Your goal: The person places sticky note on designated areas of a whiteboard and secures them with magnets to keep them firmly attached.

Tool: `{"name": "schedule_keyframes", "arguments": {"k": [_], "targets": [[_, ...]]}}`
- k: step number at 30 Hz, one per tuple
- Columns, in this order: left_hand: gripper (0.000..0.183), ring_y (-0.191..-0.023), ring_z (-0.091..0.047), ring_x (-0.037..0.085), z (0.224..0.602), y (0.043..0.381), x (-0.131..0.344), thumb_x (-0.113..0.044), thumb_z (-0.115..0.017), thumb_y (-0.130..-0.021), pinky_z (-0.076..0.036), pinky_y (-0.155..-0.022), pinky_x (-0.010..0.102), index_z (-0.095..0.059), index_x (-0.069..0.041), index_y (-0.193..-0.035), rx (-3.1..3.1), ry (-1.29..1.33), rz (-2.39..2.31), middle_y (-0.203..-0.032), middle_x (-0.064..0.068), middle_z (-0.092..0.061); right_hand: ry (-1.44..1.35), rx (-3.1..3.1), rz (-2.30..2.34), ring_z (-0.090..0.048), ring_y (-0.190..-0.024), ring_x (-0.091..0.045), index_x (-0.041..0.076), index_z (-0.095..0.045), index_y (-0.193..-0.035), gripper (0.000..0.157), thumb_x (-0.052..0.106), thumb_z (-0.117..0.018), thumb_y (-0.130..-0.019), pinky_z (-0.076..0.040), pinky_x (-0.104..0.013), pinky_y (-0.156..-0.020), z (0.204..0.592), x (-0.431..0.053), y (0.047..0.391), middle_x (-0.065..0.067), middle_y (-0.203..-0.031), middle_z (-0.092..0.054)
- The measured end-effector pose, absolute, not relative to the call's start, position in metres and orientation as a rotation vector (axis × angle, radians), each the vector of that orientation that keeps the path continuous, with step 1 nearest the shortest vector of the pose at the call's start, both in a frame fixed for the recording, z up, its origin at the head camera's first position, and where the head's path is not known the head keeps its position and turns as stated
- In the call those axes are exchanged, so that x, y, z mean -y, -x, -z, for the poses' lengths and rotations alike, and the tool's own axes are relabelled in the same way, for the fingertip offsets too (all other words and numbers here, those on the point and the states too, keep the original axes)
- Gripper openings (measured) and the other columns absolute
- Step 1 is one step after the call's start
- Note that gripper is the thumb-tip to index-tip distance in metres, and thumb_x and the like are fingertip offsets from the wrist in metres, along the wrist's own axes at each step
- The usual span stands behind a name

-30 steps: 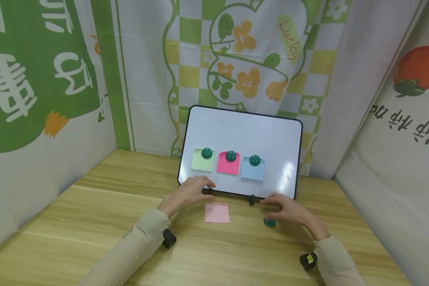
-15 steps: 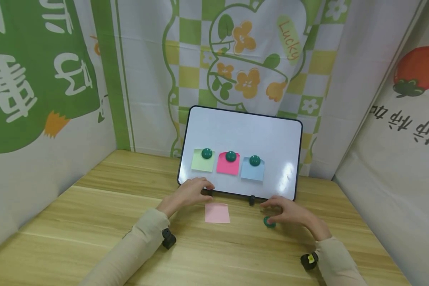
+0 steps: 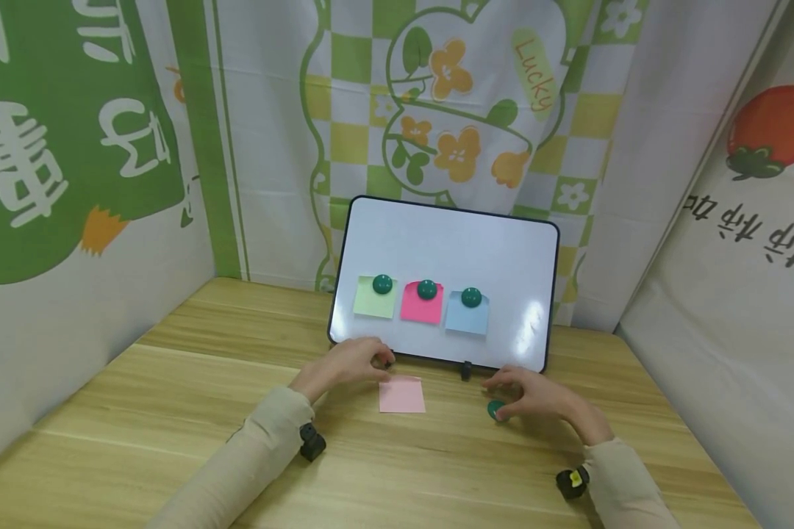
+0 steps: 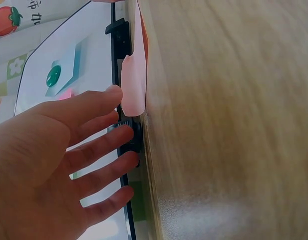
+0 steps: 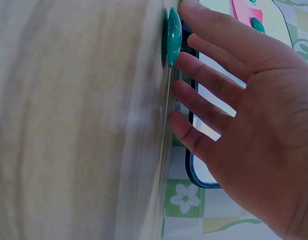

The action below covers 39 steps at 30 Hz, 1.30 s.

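A pale pink sticky note (image 3: pixel 403 397) lies on the wooden table in front of the whiteboard, one edge curling up in the left wrist view. My left hand (image 3: pixel 344 363) hovers at the note's upper left corner, its fingers spread and loosely bent (image 4: pixel 101 172), holding nothing. A round green magnet (image 3: pixel 494 409) rests on the table to the right of the note. My right hand (image 3: pixel 532 391) is beside that magnet, thumb tip right at its edge. In the right wrist view, the fingers (image 5: pixel 203 107) are spread and relaxed, near the magnet (image 5: pixel 174 37).
A black-framed whiteboard (image 3: pixel 450 239) leans at the back on small black feet (image 3: pixel 466 371). It bears a green note (image 3: pixel 373 306), a hot pink note (image 3: pixel 420 310) and a blue note (image 3: pixel 466 322), each under a green magnet. Printed curtains (image 3: pixel 271 147) surround the table.
My left hand has come down slightly towards the pink note's upper left corner. My right hand has lowered a little, its thumb shifting to the magnet's right side.
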<state>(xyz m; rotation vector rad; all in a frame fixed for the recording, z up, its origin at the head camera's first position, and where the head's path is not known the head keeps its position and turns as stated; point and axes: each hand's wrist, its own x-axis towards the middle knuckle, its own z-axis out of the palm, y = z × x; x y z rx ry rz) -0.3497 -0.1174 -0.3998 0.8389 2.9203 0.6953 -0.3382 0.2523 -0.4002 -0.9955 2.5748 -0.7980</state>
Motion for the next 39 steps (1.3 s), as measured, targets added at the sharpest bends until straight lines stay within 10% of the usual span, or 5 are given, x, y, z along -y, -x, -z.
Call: {"name": "schedule_keyframes", "arguments": {"k": [39], "targets": [[0.018,-0.081,-0.055,0.010,0.3978,0.3469,0.1168,-0.021,-0.069,-0.084,-0.046,-0.076,0.032,-0.071,-0.019,-0.101,-2.854,-0.768,-0.554,-0.087,-0.007,-0.063,0.959,-2.522,0.790,-0.049,-0.102,-0.025,0.012,-0.063,-0.119,0.043,0.025,-0.074,-0.080,-0.045,-0.039,-0.088,0.3995,-0.2531,0.3372,-0.006,-0.112,-0.054]]}}
